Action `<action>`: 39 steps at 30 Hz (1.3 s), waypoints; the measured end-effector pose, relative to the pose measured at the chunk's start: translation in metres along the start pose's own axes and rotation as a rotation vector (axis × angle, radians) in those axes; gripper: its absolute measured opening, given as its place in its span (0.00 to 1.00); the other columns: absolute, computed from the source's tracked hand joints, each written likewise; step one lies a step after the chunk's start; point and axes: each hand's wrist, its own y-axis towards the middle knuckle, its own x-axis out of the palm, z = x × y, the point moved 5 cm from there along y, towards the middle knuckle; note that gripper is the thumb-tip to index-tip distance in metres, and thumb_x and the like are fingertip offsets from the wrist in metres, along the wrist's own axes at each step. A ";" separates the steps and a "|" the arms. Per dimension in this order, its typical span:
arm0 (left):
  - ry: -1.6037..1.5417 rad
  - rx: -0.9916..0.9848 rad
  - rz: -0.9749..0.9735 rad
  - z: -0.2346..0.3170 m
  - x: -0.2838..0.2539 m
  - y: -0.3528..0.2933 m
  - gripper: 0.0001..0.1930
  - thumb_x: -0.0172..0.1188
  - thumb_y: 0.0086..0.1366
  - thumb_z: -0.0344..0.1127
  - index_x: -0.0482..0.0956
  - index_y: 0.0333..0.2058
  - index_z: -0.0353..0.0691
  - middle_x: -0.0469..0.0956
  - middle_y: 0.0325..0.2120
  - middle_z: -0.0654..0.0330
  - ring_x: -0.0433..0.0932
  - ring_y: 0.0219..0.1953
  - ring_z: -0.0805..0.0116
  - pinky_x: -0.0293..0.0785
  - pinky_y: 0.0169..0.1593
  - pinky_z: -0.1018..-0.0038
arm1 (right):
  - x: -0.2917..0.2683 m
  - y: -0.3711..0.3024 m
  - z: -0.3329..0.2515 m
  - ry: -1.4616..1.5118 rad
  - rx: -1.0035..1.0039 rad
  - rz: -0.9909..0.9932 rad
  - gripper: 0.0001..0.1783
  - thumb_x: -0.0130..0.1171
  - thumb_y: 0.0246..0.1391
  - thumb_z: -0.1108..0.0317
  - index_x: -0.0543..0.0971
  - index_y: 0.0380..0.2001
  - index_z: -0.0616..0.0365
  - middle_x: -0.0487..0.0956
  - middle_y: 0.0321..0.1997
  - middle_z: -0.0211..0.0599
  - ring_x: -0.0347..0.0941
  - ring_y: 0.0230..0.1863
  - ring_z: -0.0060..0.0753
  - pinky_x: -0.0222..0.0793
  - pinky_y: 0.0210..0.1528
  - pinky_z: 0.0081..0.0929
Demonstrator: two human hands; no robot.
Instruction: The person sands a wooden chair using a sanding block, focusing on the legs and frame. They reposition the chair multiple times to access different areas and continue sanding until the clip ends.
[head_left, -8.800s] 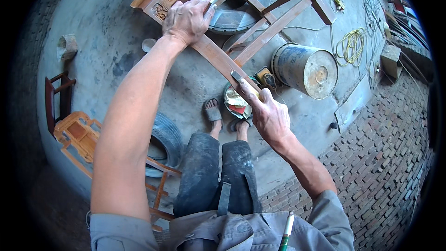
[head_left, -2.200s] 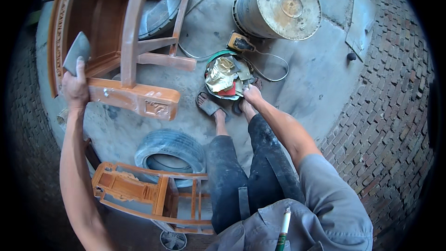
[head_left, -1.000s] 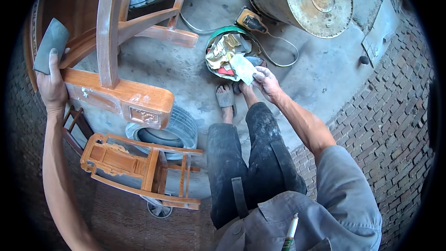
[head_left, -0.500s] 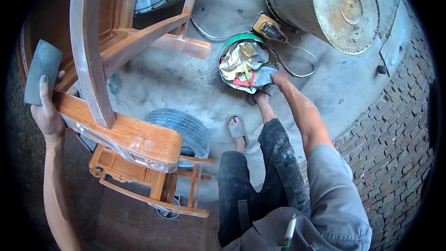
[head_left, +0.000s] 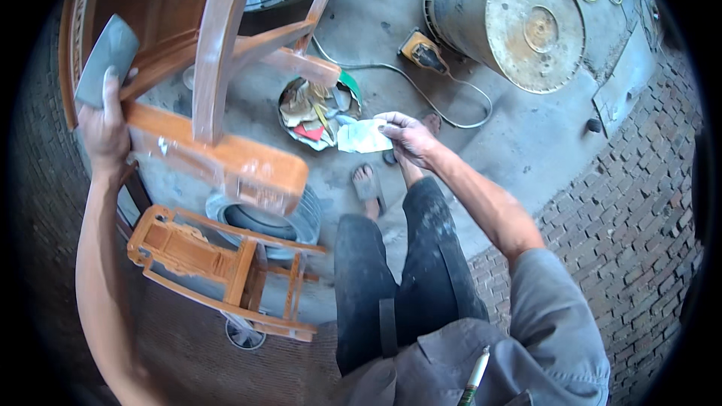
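Observation:
In my left hand [head_left: 104, 135], a grey sheet [head_left: 107, 53] that looks like sandpaper is pinched under the thumb. That hand is beside the end of an orange-brown wooden chair part [head_left: 248, 162], whose edges look pale and sanded. My right hand [head_left: 415, 139] grips a pale, creased piece of paper [head_left: 361, 136] between thumb and fingers. The paper hangs by the near rim of a round bucket [head_left: 350, 89] with a green edge. Paper scraps [head_left: 304, 101], a red piece and a yellow strip lie inside that bucket.
An orange-and-black power sander [head_left: 423, 53] with a pale cord lies on the floor near a large drum [head_left: 504, 22] on its side. A tyre [head_left: 301, 218] and a small wooden chair frame [head_left: 233, 271] sit at lower left. Bricks [head_left: 602, 203] cover the right ground.
My right hand has drawn the pale paper out of the bucket toward me. My left hand still holds the grey sheet. The view has shifted, moving the bucket left.

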 end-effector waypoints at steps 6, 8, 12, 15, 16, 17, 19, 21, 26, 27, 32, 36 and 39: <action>-0.022 -0.050 0.129 0.016 0.005 0.004 0.20 0.53 0.70 0.47 0.82 0.44 0.34 0.85 0.37 0.53 0.83 0.43 0.58 0.74 0.49 0.66 | 0.046 -0.127 -0.064 -0.014 -0.046 -0.050 0.12 0.58 0.62 0.74 0.73 0.48 0.59 0.78 0.44 0.34 0.78 0.44 0.25 0.75 0.48 0.25; 0.004 -0.061 0.116 0.011 0.004 0.007 0.20 0.54 0.69 0.47 0.83 0.43 0.35 0.85 0.36 0.52 0.83 0.42 0.57 0.74 0.47 0.65 | 0.054 -0.151 -0.067 0.026 -0.061 -0.095 0.11 0.58 0.62 0.72 0.73 0.47 0.58 0.78 0.44 0.32 0.78 0.44 0.24 0.75 0.48 0.25; 0.062 -0.069 0.160 0.004 0.006 0.010 0.24 0.55 0.67 0.53 0.83 0.38 0.33 0.83 0.34 0.42 0.82 0.39 0.46 0.75 0.45 0.59 | 0.076 -0.188 -0.079 0.048 -0.120 -0.144 0.09 0.58 0.62 0.68 0.73 0.45 0.54 0.77 0.42 0.26 0.74 0.44 0.20 0.71 0.50 0.27; 0.178 -0.045 0.219 -0.006 0.009 0.009 0.27 0.57 0.65 0.54 0.81 0.30 0.29 0.79 0.28 0.35 0.80 0.36 0.39 0.74 0.42 0.54 | 0.094 -0.205 -0.092 0.068 -0.136 -0.164 0.09 0.58 0.61 0.68 0.73 0.44 0.53 0.75 0.38 0.24 0.72 0.42 0.19 0.68 0.51 0.28; 0.203 -0.031 0.216 0.001 0.009 0.009 0.27 0.57 0.65 0.54 0.80 0.28 0.28 0.78 0.27 0.35 0.80 0.35 0.38 0.73 0.42 0.53 | 0.103 -0.212 -0.097 0.079 -0.146 -0.147 0.09 0.58 0.60 0.68 0.73 0.43 0.53 0.75 0.38 0.24 0.72 0.41 0.19 0.68 0.51 0.27; 0.223 -0.017 0.236 0.008 0.007 0.007 0.26 0.58 0.64 0.53 0.80 0.28 0.28 0.78 0.26 0.36 0.79 0.34 0.38 0.73 0.41 0.52 | 0.114 -0.219 -0.104 0.070 -0.164 -0.140 0.09 0.57 0.60 0.67 0.73 0.43 0.53 0.75 0.38 0.25 0.72 0.41 0.20 0.68 0.50 0.27; 0.238 0.018 0.246 0.019 0.003 0.008 0.24 0.58 0.63 0.51 0.80 0.28 0.29 0.77 0.25 0.37 0.78 0.33 0.39 0.73 0.40 0.52 | 0.130 -0.227 -0.118 0.063 -0.193 -0.154 0.09 0.57 0.60 0.67 0.73 0.43 0.53 0.76 0.38 0.26 0.72 0.41 0.21 0.68 0.50 0.27; 0.197 0.029 0.253 0.027 0.000 0.005 0.21 0.58 0.63 0.48 0.79 0.27 0.31 0.77 0.25 0.39 0.77 0.32 0.40 0.72 0.39 0.52 | 0.141 -0.234 -0.126 0.080 -0.205 -0.195 0.10 0.57 0.60 0.68 0.73 0.43 0.52 0.76 0.38 0.26 0.73 0.42 0.21 0.68 0.49 0.27; 0.131 0.113 0.235 0.038 -0.005 0.002 0.13 0.58 0.61 0.41 0.77 0.27 0.36 0.76 0.24 0.45 0.75 0.30 0.44 0.70 0.37 0.53 | 0.173 -0.245 -0.149 0.072 -0.236 -0.040 0.07 0.57 0.60 0.69 0.73 0.41 0.51 0.75 0.35 0.24 0.72 0.37 0.19 0.70 0.45 0.25; 0.104 0.144 0.232 0.043 -0.005 0.004 0.12 0.58 0.61 0.40 0.78 0.28 0.36 0.76 0.24 0.46 0.75 0.30 0.44 0.70 0.38 0.53 | 0.173 -0.248 -0.150 0.047 -0.233 -0.025 0.07 0.57 0.60 0.69 0.73 0.41 0.51 0.74 0.34 0.23 0.71 0.35 0.18 0.69 0.43 0.23; 0.054 0.179 0.201 0.047 -0.003 0.006 0.11 0.58 0.60 0.39 0.80 0.36 0.38 0.74 0.24 0.50 0.73 0.30 0.48 0.69 0.39 0.56 | 0.186 -0.259 -0.156 -0.037 -0.226 0.084 0.08 0.58 0.60 0.71 0.74 0.42 0.53 0.72 0.31 0.21 0.67 0.31 0.15 0.64 0.36 0.17; 0.100 0.209 0.198 0.051 -0.007 0.005 0.14 0.59 0.60 0.39 0.81 0.42 0.39 0.75 0.23 0.54 0.74 0.29 0.54 0.68 0.41 0.60 | 0.211 -0.285 -0.187 -0.131 -0.335 0.115 0.07 0.56 0.62 0.71 0.74 0.43 0.54 0.72 0.32 0.21 0.66 0.32 0.13 0.63 0.38 0.16; 0.151 0.199 0.160 0.050 -0.009 0.005 0.19 0.57 0.61 0.39 0.80 0.50 0.39 0.77 0.24 0.57 0.76 0.30 0.60 0.68 0.41 0.64 | 0.233 -0.309 -0.205 -0.139 -0.394 0.139 0.06 0.56 0.63 0.70 0.73 0.42 0.54 0.72 0.32 0.20 0.65 0.32 0.11 0.62 0.37 0.13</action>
